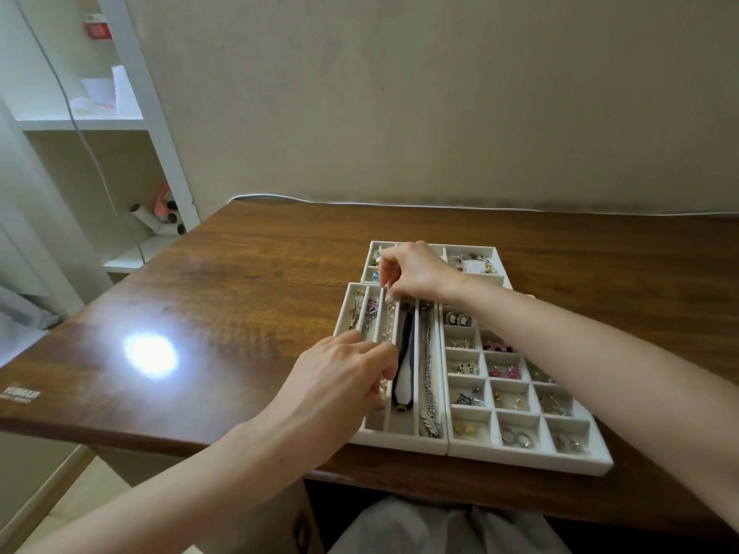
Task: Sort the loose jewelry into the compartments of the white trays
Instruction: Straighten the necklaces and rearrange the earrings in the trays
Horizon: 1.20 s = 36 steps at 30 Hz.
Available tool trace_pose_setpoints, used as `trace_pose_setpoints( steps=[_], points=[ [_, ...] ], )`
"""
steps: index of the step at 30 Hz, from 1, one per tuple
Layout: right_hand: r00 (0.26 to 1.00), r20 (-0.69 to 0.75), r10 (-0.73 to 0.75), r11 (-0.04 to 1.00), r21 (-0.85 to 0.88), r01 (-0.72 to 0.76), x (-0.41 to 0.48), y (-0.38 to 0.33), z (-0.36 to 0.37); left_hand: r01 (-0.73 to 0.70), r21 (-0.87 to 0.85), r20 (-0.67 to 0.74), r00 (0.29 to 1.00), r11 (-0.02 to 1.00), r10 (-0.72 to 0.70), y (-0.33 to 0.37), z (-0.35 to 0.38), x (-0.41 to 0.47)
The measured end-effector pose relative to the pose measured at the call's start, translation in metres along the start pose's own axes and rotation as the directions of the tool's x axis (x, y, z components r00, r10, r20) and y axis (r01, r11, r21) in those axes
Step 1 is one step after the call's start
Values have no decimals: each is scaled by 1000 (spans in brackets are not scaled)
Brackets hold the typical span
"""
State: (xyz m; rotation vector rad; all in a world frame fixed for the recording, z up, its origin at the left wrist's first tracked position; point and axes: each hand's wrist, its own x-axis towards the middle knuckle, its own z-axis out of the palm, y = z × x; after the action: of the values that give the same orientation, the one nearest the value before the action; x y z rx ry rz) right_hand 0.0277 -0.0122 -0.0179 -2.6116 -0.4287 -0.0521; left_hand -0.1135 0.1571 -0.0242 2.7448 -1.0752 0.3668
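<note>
Both my grips are working over the long-slot tray (400, 441), which sits on the wooden worktop (240, 293). My right grip (414, 273) hangs over the tray's far end with its fingertips pointing down, pinching the far end of the pale bead strand (387, 327). My left grip (344, 377) is at the near half of the same slot, fingers curled in and pinching the strand's near part. A few beads show just under those fingers. The strand lies stretched along the slot between the two grips, the third slot from the left.

Just right of my left grip, in the next slot, lies a dark cord pendant (404, 353). One slot further right is a silver chain (427, 365). Left of the right grip's fingertips, the two outer slots hold smaller pieces that I cannot make out.

Under my right forearm, touching the long-slot tray's right side, is the grid tray (532, 461). Its small cells hold pink earrings (503, 371) and rings (518, 437), among other pairs. Beyond the right grip, partly hidden by it, is the far tray (474, 278), with a bracelet (474, 263) in its right cell. Well to the left of my left grip a bright glare (151, 355) shines off the worktop.
</note>
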Motion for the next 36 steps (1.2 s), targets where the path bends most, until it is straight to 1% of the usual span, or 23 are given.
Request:
trace_pose_setpoints(
  steps=[2, 5, 7, 11, 13, 14, 16, 18, 20, 24, 27, 29, 33, 36],
  points=[
    [1000, -15, 7, 999, -44, -8, 0, -3, 2, 21, -1, 30, 999, 1000, -21, 1, -2, 2],
    [1000, -13, 16, 993, -116, -18, 1, -8, 4, 2, 20, 50, 999, 1000, -3, 3, -2, 5],
    [1000, -1, 23, 988, -150, -23, 1, -10, 4, -1, 25, 106, 994, 1000, -2, 1, -3, 6],
    [999, 9, 33, 983, -181, -31, 2, -11, 3, -9, -42, 216, 976, 999, 18, -2, -12, 8],
    [999, 10, 35, 981, -190, -33, 2, -10, 3, 32, -105, 241, 970, 994, -6, -5, -18, 9],
    [999, 10, 35, 980, -194, -33, 2, -10, 4, 57, -144, 233, 972, 988, -22, -7, -22, 10],
    [999, 12, 36, 980, -197, -33, 2, -9, 4, 87, -219, 142, 988, 972, -57, -13, -28, 12],
    [999, 15, 33, 979, -200, -29, 2, -9, 3, 94, -250, 29, 996, 964, -90, -19, -33, 15],
    [999, 17, 28, 979, -204, -23, 1, -9, 3, 104, -261, -7, 994, 960, -110, -24, -36, 16],
    [1000, 15, 20, 985, -171, -17, 0, -9, 0, 167, -219, -2, 985, 961, -172, -37, -30, 14],
    [999, -43, 10, 992, -125, -15, 1, -8, -3, 247, -147, 12, 969, 958, -248, -47, -24, 13],
    [997, -79, 4, 996, -90, -11, 2, -8, -5, 277, -112, 36, 961, 954, -275, -51, -20, 12],
    [997, -80, 13, 996, -86, -20, 4, -8, -7, 272, -115, 70, 961, 955, -266, -52, -12, 11],
    [999, -15, 34, 991, -126, -35, 4, -10, -6, 259, -127, 79, 965, 957, -251, -50, -7, 12]
  ],
)
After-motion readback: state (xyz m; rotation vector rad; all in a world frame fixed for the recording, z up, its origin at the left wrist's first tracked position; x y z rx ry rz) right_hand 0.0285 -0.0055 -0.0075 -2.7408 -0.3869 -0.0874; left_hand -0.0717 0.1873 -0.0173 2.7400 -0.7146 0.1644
